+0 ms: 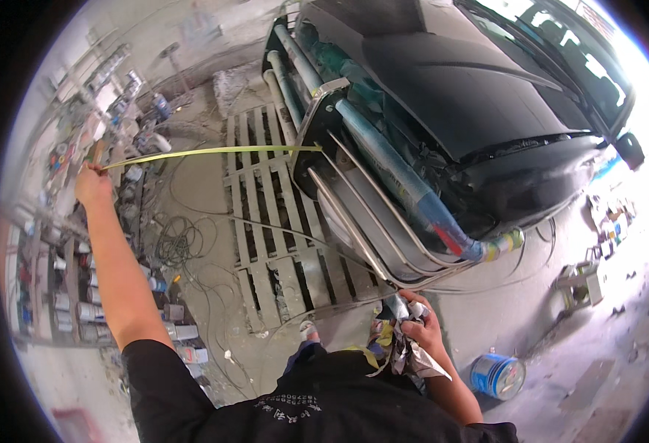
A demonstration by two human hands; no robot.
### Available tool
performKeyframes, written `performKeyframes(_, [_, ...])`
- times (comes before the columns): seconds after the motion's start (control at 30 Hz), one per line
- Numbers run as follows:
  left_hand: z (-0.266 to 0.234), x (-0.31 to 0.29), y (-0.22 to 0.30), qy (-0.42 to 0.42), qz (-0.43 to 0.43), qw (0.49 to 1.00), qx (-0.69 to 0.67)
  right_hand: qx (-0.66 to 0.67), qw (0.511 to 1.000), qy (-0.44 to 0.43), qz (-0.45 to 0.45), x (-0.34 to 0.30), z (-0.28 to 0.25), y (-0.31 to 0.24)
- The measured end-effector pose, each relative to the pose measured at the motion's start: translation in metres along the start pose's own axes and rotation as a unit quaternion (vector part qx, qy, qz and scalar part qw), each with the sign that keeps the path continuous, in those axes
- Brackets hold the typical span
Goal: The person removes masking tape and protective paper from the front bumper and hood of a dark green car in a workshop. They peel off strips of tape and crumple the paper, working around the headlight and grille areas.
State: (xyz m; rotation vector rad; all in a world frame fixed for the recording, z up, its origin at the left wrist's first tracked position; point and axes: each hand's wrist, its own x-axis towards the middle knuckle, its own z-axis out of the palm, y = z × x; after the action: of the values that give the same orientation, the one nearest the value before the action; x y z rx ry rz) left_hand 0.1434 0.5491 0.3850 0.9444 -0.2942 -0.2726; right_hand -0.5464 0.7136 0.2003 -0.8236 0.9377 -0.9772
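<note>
My left hand [94, 186] is stretched far out to the left, its fingers closed at the end of a long yellow strip of tape [213, 150]. The strip runs nearly level to the dark end plate [317, 118] of the vehicle's tubular front guard and meets it at its other end. Low in the middle, my right hand [424, 325] grips a crumpled bundle of greyish paper [411, 353], with a silvery piece [396, 306] poking up beside the fingers. This bundle is close to the lower corner of the guard's metal bars [365, 255].
A dark vehicle with a black hood [472, 96] fills the upper right; coloured wrapping covers a guard tube [391, 162]. A slatted floor grate [261, 221] lies before it. Loose cable [180, 240] coils leftward, near shelves of cans [91, 310]. A blue can [498, 376] sits lower right.
</note>
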Motion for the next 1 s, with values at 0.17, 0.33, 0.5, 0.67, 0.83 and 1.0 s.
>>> performKeyframes(0.17, [-0.013, 0.086, -0.046, -0.063, -0.024, 0.997, -0.039, 0.007, 0.997, 0.075, -0.024, -0.016, 0.055, 0.025])
performKeyframes(0.33, [-0.066, 0.177, 0.017, -0.171, 0.153, 0.968, 0.102, 0.016, 0.995, 0.093, -0.025, -0.026, 0.091, 0.028])
performKeyframes(0.5, [-0.055, 0.006, 0.152, -0.484, -0.019, 0.860, -0.162, -0.007, 0.996, 0.072, -0.043, -0.021, 0.109, 0.031])
performKeyframes(0.67, [-0.018, -0.240, 0.122, -0.483, -0.216, 0.830, -0.178, 0.030, 0.984, -0.117, -0.132, 0.008, 0.163, 0.002])
performKeyframes(0.83, [-0.019, -0.352, 0.109, -0.481, -0.247, 0.830, -0.134, 0.251, 0.920, -0.297, -0.052, -0.013, 0.227, -0.020])
performKeyframes(1.0, [-0.044, -0.383, 0.090, -0.440, -0.151, 0.885, -0.016, 0.157, 0.952, -0.262, -0.011, -0.067, 0.183, 0.001])
